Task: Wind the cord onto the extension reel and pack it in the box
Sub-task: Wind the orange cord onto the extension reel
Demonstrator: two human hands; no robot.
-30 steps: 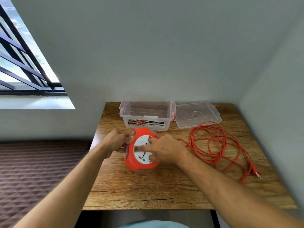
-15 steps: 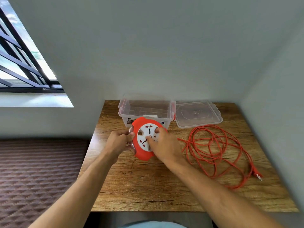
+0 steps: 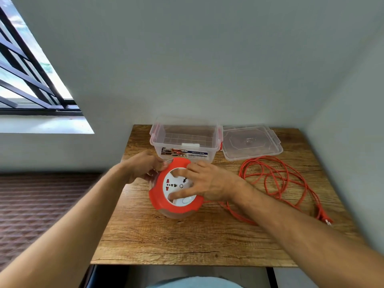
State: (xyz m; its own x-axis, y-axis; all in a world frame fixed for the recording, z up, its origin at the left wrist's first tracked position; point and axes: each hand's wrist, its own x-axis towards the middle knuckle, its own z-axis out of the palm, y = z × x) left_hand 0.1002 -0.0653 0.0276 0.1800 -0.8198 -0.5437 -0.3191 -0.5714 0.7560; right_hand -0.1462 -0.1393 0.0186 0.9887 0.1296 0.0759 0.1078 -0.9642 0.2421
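An orange extension reel (image 3: pixel 158 201) with a white socket face sits tilted on the wooden table (image 3: pixel 187 242). My left hand (image 3: pixel 143 168) grips its upper left rim. My right hand (image 3: pixel 204 182) lies spread over the white socket face. A long orange cord (image 3: pixel 276 179) lies in loose loops to the right, running from under my right wrist to its plug (image 3: pixel 324 218) near the right edge. A clear plastic box (image 3: pixel 185 140) stands open behind the reel, with its clear lid (image 3: pixel 251 142) lying beside it on the right.
Walls close off the table at the back and on the right. A barred window (image 3: pixel 31 80) is at the upper left. A brown patterned surface (image 3: pixel 41 204) lies left of the table.
The reel has come down from in front of the box toward me. My right hand has shifted across the socket face. The cord's near strand now trails under my right wrist.
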